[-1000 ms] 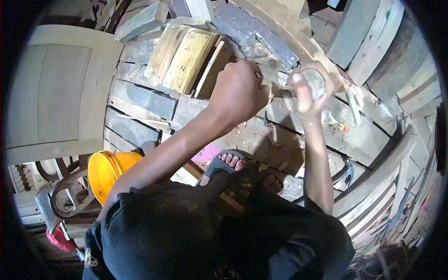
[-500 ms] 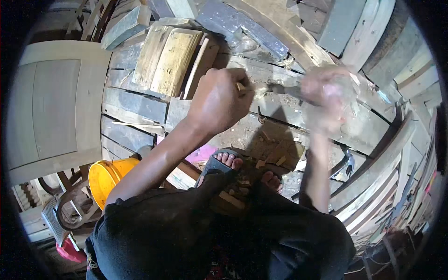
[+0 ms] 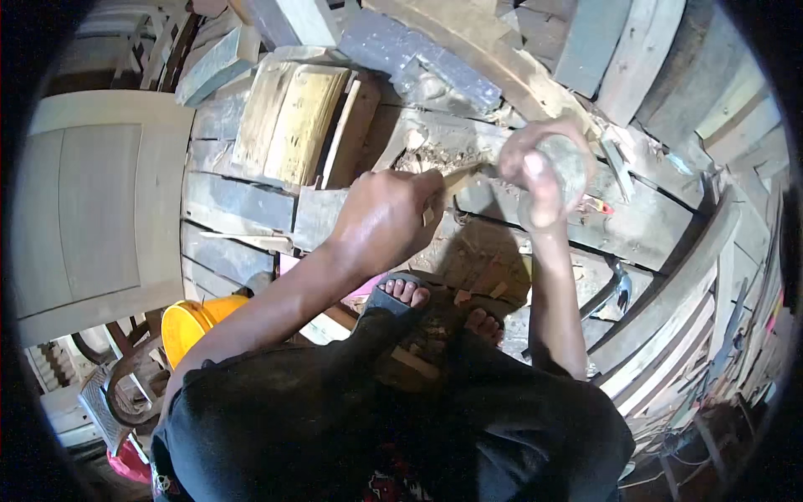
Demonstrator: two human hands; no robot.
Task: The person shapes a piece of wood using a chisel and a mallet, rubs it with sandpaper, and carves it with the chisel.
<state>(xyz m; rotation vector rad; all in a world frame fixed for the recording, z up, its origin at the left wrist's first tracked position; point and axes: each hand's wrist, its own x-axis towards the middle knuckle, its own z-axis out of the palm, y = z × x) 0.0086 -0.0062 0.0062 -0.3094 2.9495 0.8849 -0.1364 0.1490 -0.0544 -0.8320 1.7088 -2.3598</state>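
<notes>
Holding two things, one in each hand, over a littered plank floor [image 3: 242, 201].
Clasping with the left hand [image 3: 385, 214], grip narrow, one slim wooden piece [image 3: 462, 177] toward 1 o'clock from the centre; wrapping the right hand [image 3: 544, 198] around one round greyish thing [image 3: 565, 171] at 2 o'clock, too blurred to tell its kind. Showing red print [image 3: 397, 485] at 6 o'clock on dark clothing [image 3: 318, 410], too dim to read, plus one small pale emblem [image 3: 163, 483] between 7 and 8. Counting also one yellow bucket [image 3: 188, 332] at 8, one hammer [image 3: 621, 289] at 3, two yellowish wood blocks [image 3: 308, 125] between 10 and 11, one large pale panel [image 3: 100, 209] at 9, and two feet [image 3: 403, 292], toes bare, between 4 and 6.
</notes>
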